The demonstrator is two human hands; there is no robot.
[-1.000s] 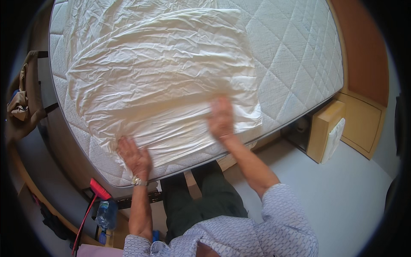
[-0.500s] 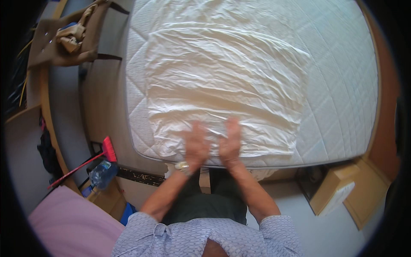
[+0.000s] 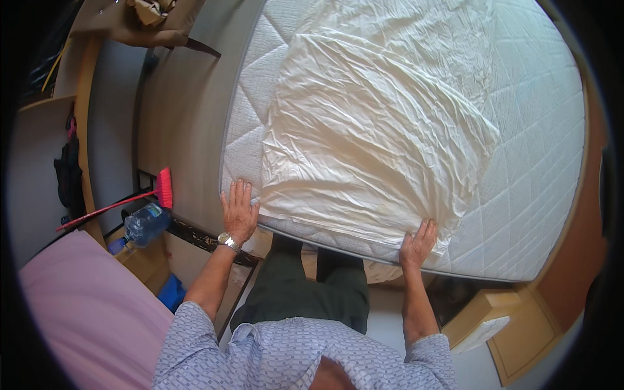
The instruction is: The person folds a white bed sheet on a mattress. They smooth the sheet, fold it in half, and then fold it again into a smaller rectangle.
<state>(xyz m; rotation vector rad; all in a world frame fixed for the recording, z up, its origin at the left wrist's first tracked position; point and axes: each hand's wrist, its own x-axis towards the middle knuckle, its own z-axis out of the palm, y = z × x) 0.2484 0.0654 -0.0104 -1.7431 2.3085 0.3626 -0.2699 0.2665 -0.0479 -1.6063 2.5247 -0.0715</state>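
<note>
A wrinkled white cloth, like a sheet or a duvet cover [image 3: 364, 130], lies on the quilted white mattress [image 3: 526, 188], its near part folded over in layers. My left hand [image 3: 239, 218], with a watch on its wrist, rests flat and open on the mattress's near left part, just beside the cloth's left edge. Nothing is in its fingers. Near the cloth's right near corner, my right hand [image 3: 418, 245] presses down with its fingers stretched out, and creases run away from it. Both arms are spread wide.
A wooden bed base edge and bare board [image 3: 188, 130] run along the mattress's left. A pink broom [image 3: 164, 188], a large water bottle [image 3: 144, 224] and a pink-covered surface [image 3: 91, 312] stand at left. An upholstered chair [image 3: 136, 23] is far left; an open wooden box [image 3: 494, 312] lies near right.
My hands, blurred and close together over the cloth's near middle before, have moved apart to its two sides. The view has turned, so the bed sits further right and tilted.
</note>
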